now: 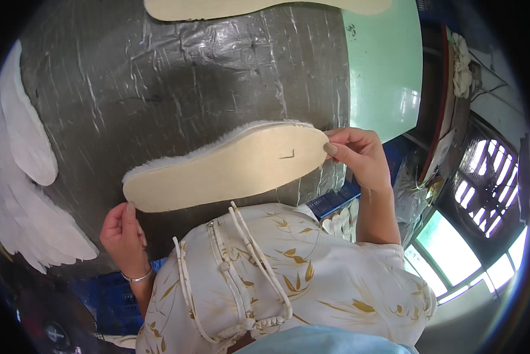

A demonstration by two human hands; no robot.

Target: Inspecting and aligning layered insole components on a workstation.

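A cream shoe insole [223, 171] with a white fleecy edge lies nearly level in front of me, its smooth face up. My right hand [359, 154] pinches its rounded right end between thumb and fingers. At the lower left end, my left hand [125, 235] has thumb and fingertips pressed together against the insole's edge. The insole's fleecy underside is mostly hidden. Beneath it is a table covered in dark, wrinkled plastic [188, 82].
White fleecy insoles [35, 218] are piled at the table's left. Another cream insole [265, 7] lies along the far edge. A pale green board [386, 76] covers the table's right side. Blue crates [335, 200] stand below the table, and a fan [486, 180] is at the far right.
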